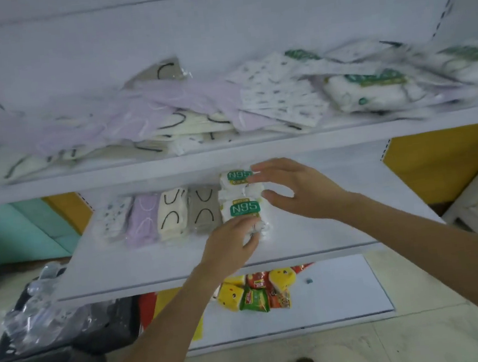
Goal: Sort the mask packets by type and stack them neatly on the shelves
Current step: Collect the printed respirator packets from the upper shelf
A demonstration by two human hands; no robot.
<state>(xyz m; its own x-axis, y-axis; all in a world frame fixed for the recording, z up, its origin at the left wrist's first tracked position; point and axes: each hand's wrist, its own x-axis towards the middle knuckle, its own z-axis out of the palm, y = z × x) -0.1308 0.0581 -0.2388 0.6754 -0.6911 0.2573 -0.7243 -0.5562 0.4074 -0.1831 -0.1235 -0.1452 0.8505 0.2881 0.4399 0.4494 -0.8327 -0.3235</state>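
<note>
Two N95 packets (pixel 242 210), left hand (pixel 232 242) pinching one (end hidden), right hand (pixel 294 189) fingers apart.

On the middle shelf (pixel 152 266) I am counting four single stacks side by side: one dotted white stack (pixel 113 220), one lilac stack (pixel 141 220), one cream stack (pixel 172 214) and one grey stack (pixel 204 211). Beside them I am counting two more, a near N95 packet (pixel 242 210) and a far N95 packet (pixel 236 176). The loose pile (pixel 224 105) above is blurring past counting (I am making out five kinds), and on the bottom shelf (pixel 347 293) I am seeing two yellow snack packets (pixel 229 296) and one green snack packet (pixel 253 300).
</note>
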